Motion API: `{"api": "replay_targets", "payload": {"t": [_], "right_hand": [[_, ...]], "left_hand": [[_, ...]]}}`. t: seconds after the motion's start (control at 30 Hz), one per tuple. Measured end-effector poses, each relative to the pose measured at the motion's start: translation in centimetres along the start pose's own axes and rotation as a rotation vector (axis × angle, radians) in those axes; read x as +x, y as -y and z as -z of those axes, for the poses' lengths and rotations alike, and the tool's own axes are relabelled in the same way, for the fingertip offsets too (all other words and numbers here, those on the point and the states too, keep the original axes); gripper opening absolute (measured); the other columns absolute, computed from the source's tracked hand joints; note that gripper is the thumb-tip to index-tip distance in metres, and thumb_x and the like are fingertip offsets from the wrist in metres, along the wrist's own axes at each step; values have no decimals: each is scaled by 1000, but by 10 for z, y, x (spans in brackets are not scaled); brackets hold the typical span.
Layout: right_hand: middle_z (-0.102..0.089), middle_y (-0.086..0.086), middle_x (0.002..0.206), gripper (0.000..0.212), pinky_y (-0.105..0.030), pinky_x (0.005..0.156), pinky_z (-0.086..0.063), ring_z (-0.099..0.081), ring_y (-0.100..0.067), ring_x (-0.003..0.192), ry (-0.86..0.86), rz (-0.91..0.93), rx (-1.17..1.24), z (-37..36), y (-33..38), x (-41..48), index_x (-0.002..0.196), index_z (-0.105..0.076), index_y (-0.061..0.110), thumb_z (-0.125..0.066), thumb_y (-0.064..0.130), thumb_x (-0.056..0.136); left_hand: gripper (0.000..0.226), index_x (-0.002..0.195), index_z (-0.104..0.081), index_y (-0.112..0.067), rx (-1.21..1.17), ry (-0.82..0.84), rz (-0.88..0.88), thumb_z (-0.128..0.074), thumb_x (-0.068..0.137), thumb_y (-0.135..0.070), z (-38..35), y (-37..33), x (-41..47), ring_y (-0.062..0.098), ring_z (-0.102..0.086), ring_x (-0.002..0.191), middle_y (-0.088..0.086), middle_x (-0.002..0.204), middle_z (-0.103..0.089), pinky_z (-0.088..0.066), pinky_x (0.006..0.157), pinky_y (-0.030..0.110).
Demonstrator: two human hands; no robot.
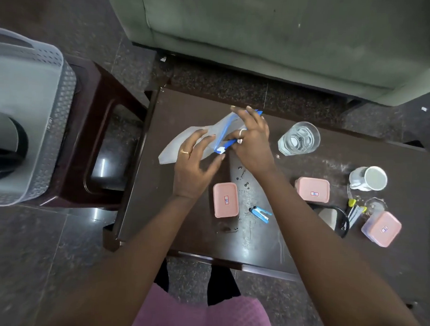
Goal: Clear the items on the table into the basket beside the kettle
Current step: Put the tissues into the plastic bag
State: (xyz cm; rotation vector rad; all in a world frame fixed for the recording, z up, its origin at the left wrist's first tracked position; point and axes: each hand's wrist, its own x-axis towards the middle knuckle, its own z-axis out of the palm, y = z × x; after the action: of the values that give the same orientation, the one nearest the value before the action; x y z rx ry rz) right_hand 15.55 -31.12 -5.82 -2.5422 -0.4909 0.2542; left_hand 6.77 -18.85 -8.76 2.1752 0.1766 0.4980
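A clear zip bag (185,141) with a blue seal strip lies at the table's far left. My right hand (249,139) pinches its blue edge. My left hand (194,167) rests on the bag with fingers spread. Three pink lidded boxes sit on the dark table (172,222): one (226,200) near my left wrist, one (312,189) right of my right forearm, one (381,228) at the far right. A blue clip (261,214) lies between the first two boxes. The grey basket (60,121) stands on a stool at the left, with the kettle (5,148) beside it.
A glass of water (299,139) and a white mug (369,178) stand on the table's right side. A black-framed mirror (334,218), small pens (354,213) and tiny scattered bits lie nearby. A green sofa (288,30) runs behind the table. The brown stool (99,133) is left of the table.
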Motion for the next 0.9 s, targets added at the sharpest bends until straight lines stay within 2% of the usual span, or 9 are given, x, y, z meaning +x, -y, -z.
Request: {"api": "replay_targets", "payload": {"t": [0.13,0.23,0.3,0.4,0.53,0.6,0.73,0.83,0.9], "right_hand": [[-50,-3,140,15,-40,111,-17,-32,-27,136,53,29,63,1,10,8,83,-76,5,-75,16,73],[-54,-10,133,27,-43,108,-27,-41,-32,128,12,39,177,5,17,5,88,-74,1,-79,19,68],[-59,-13,125,28,-43,101,-37,-49,-32,119,-73,68,257,7,23,1,88,-71,0,-80,17,67],[-64,-12,117,28,-39,97,-44,-56,-29,112,-104,102,306,6,33,1,98,-70,3,-76,14,73],[-72,-14,96,19,-42,88,-50,-64,-30,94,-157,82,367,5,43,8,93,-73,1,-71,5,75],[-73,-15,92,16,-36,85,-50,-66,-30,90,-159,84,376,6,46,11,89,-73,1,-70,2,74],[-74,-13,92,14,-18,83,-48,-68,-22,88,-129,73,451,11,48,17,86,-74,0,-69,-3,73],[-74,-12,92,14,-23,83,-50,-68,-21,87,-126,71,473,16,48,19,86,-74,0,-70,-3,73],[-74,-12,92,14,-24,83,-51,-68,-20,87,-119,54,485,18,47,20,86,-74,0,-71,-3,72]], "left_hand": [[18,100,-69,0,89,-128,8,-60,85,-4,1,4,16,25,-58,100,19,103,-66,-46,90,35],[20,99,-70,-3,105,-112,76,-60,83,2,5,1,29,21,-58,90,16,92,-69,-43,85,26],[22,100,-69,-3,95,-83,97,-55,84,3,8,-1,36,25,-60,89,16,93,-69,-40,84,23],[24,98,-67,4,122,-46,65,-48,84,0,10,-4,42,36,-63,88,21,95,-68,-40,84,28],[18,98,-65,7,64,-29,125,-54,84,3,10,-4,44,36,-62,92,23,98,-66,-41,82,29],[17,97,-65,6,37,-66,157,-54,85,0,10,-3,45,35,-63,90,22,96,-67,-43,80,31],[17,97,-66,4,-62,-160,200,-56,85,-3,11,-4,47,19,-60,88,18,92,-68,-44,79,26],[15,96,-66,0,-134,-203,236,-57,85,-3,11,-5,49,7,-57,85,2,90,-65,-42,78,11],[16,95,-67,-2,-168,-205,224,-53,86,-3,11,-6,50,2,-56,82,-4,90,-62,-42,77,7]]}}
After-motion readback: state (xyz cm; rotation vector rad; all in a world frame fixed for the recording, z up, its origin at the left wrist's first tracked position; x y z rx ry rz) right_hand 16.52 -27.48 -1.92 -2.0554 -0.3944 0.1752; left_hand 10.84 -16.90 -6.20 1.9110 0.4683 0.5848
